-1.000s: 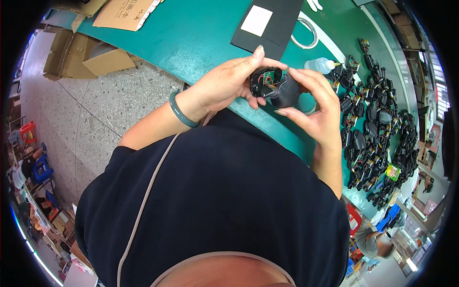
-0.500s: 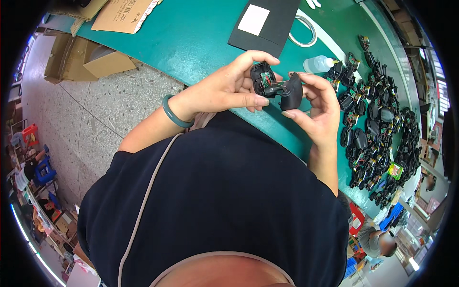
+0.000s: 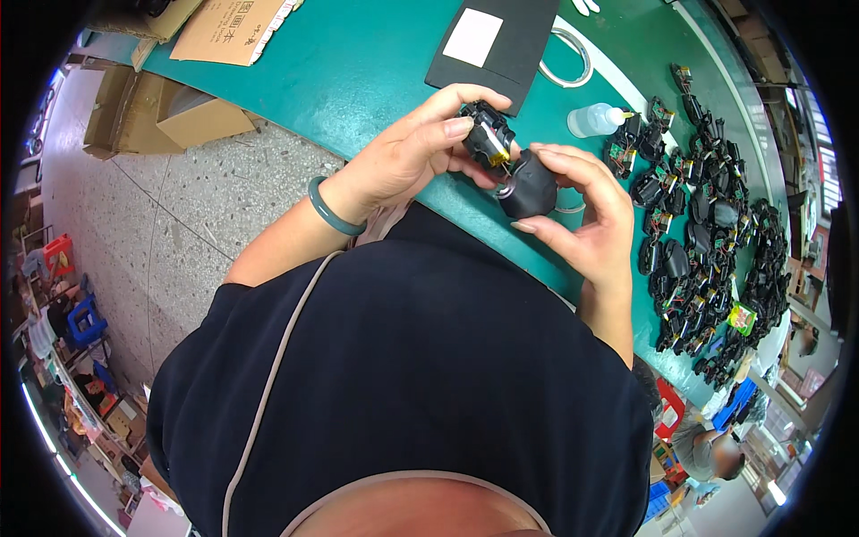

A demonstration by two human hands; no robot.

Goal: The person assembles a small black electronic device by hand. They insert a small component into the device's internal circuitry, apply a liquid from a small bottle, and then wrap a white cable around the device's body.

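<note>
My left hand point(image 3: 413, 152) grips a black plastic housing point(image 3: 488, 134) between thumb and fingers; a silvery part with a bit of yellow shows inside it. My right hand point(image 3: 586, 201) holds a rounded black cover point(image 3: 530, 186), thumb below and fingers above. The two pieces sit close together, tilted, above the near edge of the green table; whether wires still join them is hard to see. To the right lie many similar black units point(image 3: 693, 233) with green circuit boards and wires exposed.
A clear squeeze bottle point(image 3: 595, 120) stands beyond my right hand. Farther back are a black board point(image 3: 501, 67) with a white card point(image 3: 472, 38) and a roll of tape point(image 3: 586, 67). Cardboard point(image 3: 224, 31) lies at the far left; an open carton point(image 3: 134, 116) is beside the table. Another person point(image 3: 707, 452) is at lower right.
My left hand has turned the housing over, so the circuit board inside no longer faces up. The cover in my right hand has shifted slightly left and rotated.
</note>
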